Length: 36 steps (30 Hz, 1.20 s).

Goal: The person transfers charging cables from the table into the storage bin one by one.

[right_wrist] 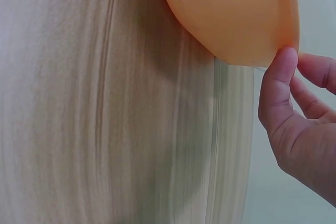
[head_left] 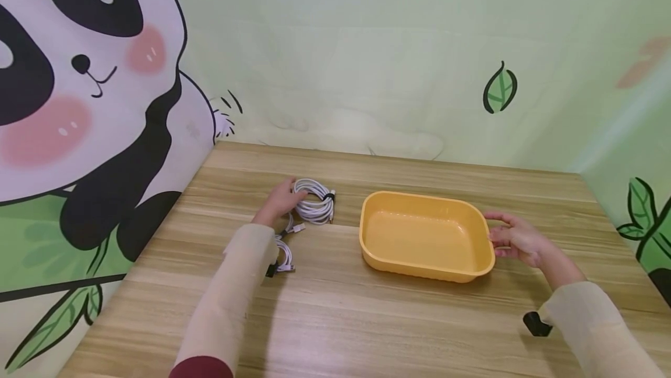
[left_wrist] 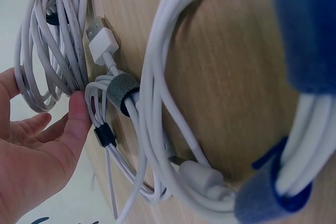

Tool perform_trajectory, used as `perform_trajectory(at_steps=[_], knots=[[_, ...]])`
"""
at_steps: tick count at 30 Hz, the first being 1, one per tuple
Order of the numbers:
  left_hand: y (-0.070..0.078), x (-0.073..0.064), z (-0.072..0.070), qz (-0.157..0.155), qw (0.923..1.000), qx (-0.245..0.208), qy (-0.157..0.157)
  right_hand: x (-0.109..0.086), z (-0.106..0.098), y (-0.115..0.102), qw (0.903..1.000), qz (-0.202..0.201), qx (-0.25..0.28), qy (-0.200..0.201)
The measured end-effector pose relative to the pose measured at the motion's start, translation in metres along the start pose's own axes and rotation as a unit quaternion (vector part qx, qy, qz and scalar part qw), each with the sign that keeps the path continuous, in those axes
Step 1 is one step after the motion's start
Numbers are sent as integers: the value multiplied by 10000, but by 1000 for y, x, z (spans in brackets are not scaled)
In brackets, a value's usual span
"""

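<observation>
My left hand (head_left: 279, 200) is at a coiled white cable (head_left: 316, 212) left of centre on the table. In the left wrist view, its thumb and fingers pinch the edge of that coil (left_wrist: 55, 51), which a black tie binds. Closer in lie a USB cable (left_wrist: 105, 48) with a grey strap and a larger white coil (left_wrist: 152, 77) with blue-grey straps. On the right, my right hand (head_left: 519, 241) touches the end of a yellow plastic tray (head_left: 427, 276), fingers loosely spread along its outside. The right wrist view shows the thumb tip on the tray's wall near the rim.
The wood-grain table (head_left: 335, 325) meets a green printed wall sheet (head_left: 335, 75) at its back edge. A panda is printed on the left side. My left forearm partly hides the nearer cables. A black piece (head_left: 537, 324) sits by the right sleeve.
</observation>
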<state>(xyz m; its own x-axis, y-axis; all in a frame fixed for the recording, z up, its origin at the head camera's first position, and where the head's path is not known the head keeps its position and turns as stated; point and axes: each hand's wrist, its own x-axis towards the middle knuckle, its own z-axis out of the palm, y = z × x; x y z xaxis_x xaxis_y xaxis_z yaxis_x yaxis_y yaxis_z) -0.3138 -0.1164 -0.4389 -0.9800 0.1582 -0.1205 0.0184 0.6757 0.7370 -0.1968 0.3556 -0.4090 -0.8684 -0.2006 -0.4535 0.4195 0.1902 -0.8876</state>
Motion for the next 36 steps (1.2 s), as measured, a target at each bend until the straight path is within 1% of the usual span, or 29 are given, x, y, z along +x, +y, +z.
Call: perform_trajectory(at_steps=[7,12,17,23,26,36], knots=[[3,0,-1,-203,9997,63,-78,0,0,-1,10000,24,-78,38],[6,-1,-2,-227,9997,47,-127,0,1,-3,10000,55,-56,41],[6,0,-2,-291,9993,-74,-200,-1,2,-3,10000,60,-45,41],[5,4,0,-418,9988,-169,-211,-1,2,-3,9999,84,-45,60],[5,5,1,-489,9981,-315,-193,-1,2,-2,9999,87,-58,69],[8,4,-1,-523,9973,-493,-135,-2,3,-3,9999,107,-78,108]])
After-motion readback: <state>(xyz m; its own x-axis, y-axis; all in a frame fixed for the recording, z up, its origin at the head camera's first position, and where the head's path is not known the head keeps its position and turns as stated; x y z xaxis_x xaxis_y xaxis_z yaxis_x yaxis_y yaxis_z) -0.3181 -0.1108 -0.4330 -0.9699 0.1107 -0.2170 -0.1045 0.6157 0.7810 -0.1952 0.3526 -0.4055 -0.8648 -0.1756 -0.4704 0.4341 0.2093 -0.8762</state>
